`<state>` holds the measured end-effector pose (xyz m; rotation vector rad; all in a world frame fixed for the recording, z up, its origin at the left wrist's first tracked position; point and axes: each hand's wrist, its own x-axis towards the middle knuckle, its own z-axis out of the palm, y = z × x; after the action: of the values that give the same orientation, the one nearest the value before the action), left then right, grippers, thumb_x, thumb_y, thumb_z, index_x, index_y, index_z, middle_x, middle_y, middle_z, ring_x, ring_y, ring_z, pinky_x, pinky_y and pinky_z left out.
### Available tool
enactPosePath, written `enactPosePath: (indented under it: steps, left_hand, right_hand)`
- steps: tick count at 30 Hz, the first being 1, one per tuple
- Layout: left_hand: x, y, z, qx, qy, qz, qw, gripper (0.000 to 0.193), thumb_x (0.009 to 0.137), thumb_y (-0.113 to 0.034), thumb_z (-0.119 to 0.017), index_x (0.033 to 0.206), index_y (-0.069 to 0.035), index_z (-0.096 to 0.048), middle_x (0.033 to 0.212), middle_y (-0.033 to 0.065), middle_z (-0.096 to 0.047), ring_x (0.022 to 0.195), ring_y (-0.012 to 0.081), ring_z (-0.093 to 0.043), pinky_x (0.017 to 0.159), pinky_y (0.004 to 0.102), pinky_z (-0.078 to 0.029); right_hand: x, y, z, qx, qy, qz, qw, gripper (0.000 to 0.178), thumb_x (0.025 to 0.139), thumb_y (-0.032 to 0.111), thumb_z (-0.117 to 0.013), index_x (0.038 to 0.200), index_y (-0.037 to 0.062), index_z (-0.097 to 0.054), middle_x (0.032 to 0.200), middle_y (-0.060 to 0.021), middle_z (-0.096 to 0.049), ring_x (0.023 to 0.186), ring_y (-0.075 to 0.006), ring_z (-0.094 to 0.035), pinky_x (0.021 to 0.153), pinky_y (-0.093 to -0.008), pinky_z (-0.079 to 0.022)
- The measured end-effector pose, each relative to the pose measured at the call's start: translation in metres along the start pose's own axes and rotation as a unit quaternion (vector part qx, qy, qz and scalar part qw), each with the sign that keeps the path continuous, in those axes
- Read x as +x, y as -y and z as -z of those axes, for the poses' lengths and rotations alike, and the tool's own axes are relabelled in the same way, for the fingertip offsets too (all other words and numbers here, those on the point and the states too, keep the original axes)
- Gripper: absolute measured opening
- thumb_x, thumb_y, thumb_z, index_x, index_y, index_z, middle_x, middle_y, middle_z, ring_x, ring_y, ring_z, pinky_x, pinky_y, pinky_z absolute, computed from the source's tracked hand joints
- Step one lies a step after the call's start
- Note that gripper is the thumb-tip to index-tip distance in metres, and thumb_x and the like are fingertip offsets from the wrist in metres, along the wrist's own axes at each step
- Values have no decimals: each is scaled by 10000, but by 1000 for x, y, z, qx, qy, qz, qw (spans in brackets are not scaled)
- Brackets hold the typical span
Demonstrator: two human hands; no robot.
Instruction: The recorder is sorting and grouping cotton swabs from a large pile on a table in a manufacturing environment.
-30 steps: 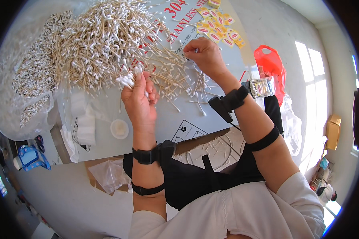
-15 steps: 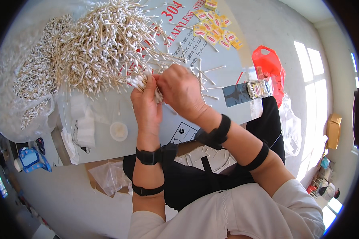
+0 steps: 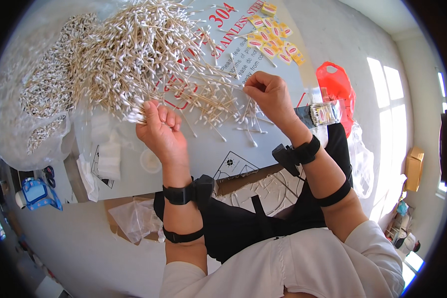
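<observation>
While both your forearms (image 3: 185, 218) reach up from the lower part of the frame, black straps and wrist devices around them, your hands stand well apart over the grey table (image 3: 198, 149). Your left hand (image 3: 160, 134), left of centre, is turned with its thumb upward and its fingers curled, closed around a bunch of cotton swabs (image 3: 135, 113) whose white tips stick out to the left, at the lower edge of the big pile. Your right hand (image 3: 270, 97), right of centre, bends at the wrist, thumb and fingertips drawn narrowly together just beside loose swabs (image 3: 251, 111); whether one is caught between them, you cannot tell.

Below the table edge, lower left, a clear plastic bag (image 3: 134, 218) lies crumpled against cardboard. Beside your left wrist sits a small round tub (image 3: 150, 161), partly hidden, its contents unclear. At the right edge of the table, a clear packet (image 3: 324, 114) holds a row of swabs, with a red plastic bag (image 3: 336, 84) just behind it. At the upper left, a large transparent bag (image 3: 10, 149) holds a mass of swabs, next to the swab pile (image 3: 129, 54). Farther up, small yellow packets (image 3: 273, 37) lie clustered near the top. Away at far right stands a cardboard box (image 3: 414, 169).
</observation>
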<state>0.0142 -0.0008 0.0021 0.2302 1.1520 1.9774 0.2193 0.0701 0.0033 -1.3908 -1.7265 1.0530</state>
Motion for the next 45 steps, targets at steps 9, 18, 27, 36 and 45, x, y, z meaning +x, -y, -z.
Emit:
enactPosePath:
  steps: [9,18,27,36,45]
  left_hand:
    - [1,-5,4,-1,-5,1,1000,268,900,-281,-597,823,-35,-526,576,-32,-376,475,73,-346,410,232,-273]
    - [2,-9,6,-7,-19,-4,1000,274,898,-285,-599,832,-30,-523,584,-27,-379,477,78,-347,413,236,-275]
    - [5,-15,11,-27,-16,-49,998,256,904,-273,-584,836,-35,-522,589,-28,-383,480,75,-351,416,233,-280]
    - [5,-16,14,-31,-27,-55,998,257,913,-263,-569,866,-15,-517,589,-24,-386,477,75,-347,422,226,-290]
    - [6,-15,11,-17,-28,-45,998,242,918,-248,-558,846,-21,-516,581,-28,-384,472,71,-353,422,226,-297]
  right_hand:
    - [-15,8,-39,-287,39,276,917,174,727,149,-660,844,47,-582,751,-93,-545,670,-283,-577,595,-375,-472]
    - [6,-4,-16,-215,-21,77,973,112,728,145,-618,727,34,-612,723,-111,-597,680,-286,-597,616,-370,-481]
    - [-14,10,-25,-89,-11,115,989,150,740,84,-646,878,32,-621,755,-114,-614,617,-254,-605,604,-335,-491]
    - [-75,38,-73,-280,244,234,899,371,823,279,-633,1129,96,-531,702,-80,-571,652,-265,-607,550,-367,-477]
    - [-80,28,-40,-318,212,201,902,296,785,190,-659,995,51,-502,683,-71,-567,625,-262,-601,525,-364,-471]
